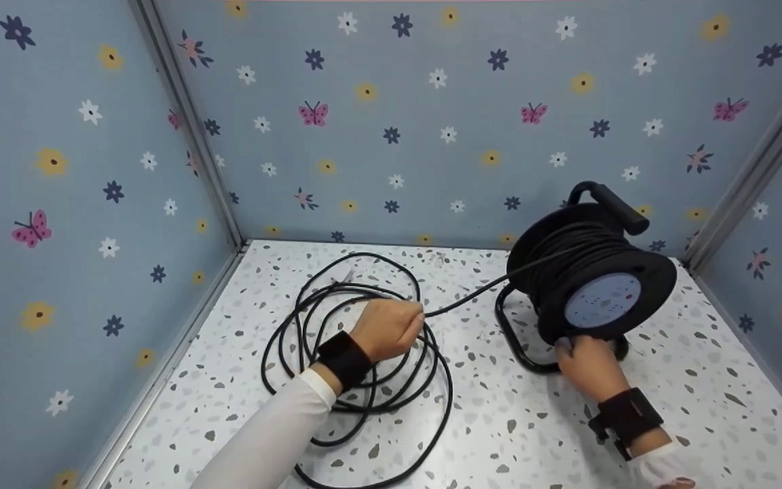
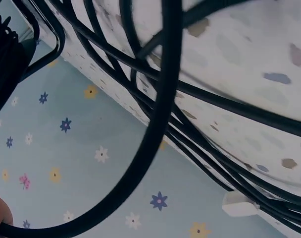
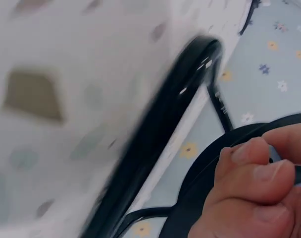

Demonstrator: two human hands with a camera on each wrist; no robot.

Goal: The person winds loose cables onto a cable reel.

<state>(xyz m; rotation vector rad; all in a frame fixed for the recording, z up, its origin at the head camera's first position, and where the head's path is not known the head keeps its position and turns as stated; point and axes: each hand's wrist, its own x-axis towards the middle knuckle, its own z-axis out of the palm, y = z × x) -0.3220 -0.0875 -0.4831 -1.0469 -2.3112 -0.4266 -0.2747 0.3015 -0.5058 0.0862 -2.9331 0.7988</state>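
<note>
A black cable reel [image 1: 591, 272] stands tilted on its tubular frame at the right, cable wound around its drum and a pale round socket face [image 1: 603, 300] toward me. My left hand [image 1: 387, 329] grips the black cable [image 1: 479, 291], which runs from the fist up to the drum. In the left wrist view the cable [image 2: 150, 139] hangs in a bend from the fingers. Loose coils [image 1: 447, 401] lie beneath that hand. My right hand [image 1: 591, 367], its fingers [image 3: 244, 186] curled, holds the reel at the lower rim of its front disc; the gripped part is mostly hidden.
The speckled white tabletop [image 1: 499, 441] is enclosed by flower-patterned panels [image 1: 391, 156] at the back and sides. A small white piece [image 2: 239, 204] lies by the coils near the back. The reel's carrying handle [image 1: 611, 207] sticks up at the top.
</note>
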